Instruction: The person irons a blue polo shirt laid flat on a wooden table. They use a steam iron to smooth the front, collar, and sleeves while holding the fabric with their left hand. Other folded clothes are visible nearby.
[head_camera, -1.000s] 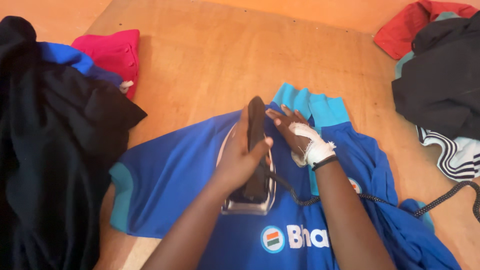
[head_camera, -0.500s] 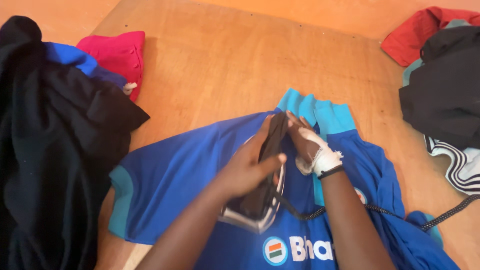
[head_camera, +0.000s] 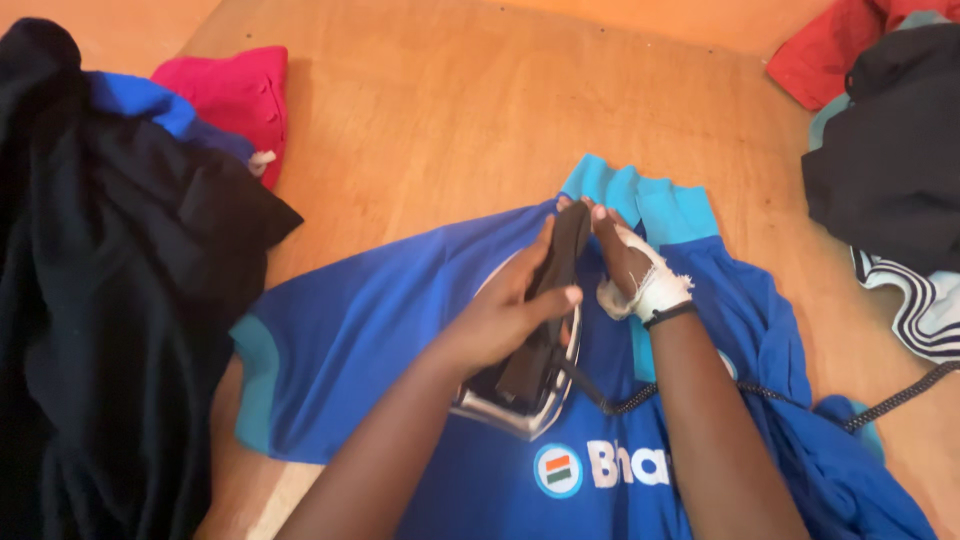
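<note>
A blue sports shirt (head_camera: 390, 330) with light blue collar and cuffs lies spread on a wooden table (head_camera: 450, 120). My left hand (head_camera: 510, 310) grips the black handle of a clothes iron (head_camera: 530, 380), which rests on the shirt's chest with its tip toward the collar. My right hand (head_camera: 625, 260), wrapped in a white bandage at the palm, lies flat on the shirt just beside the iron's tip, near the collar (head_camera: 640, 200). The iron's braided cord (head_camera: 880, 405) runs off to the right across the shirt.
A heap of black and blue clothes (head_camera: 110, 300) covers the left side, with a pink garment (head_camera: 235, 95) behind it. At the right lie a red garment (head_camera: 840, 50), a dark one (head_camera: 890, 170) and a black-and-white striped piece (head_camera: 925, 310).
The iron has slid forward toward the collar under my left hand. My right hand stayed on the cloth near the collar.
</note>
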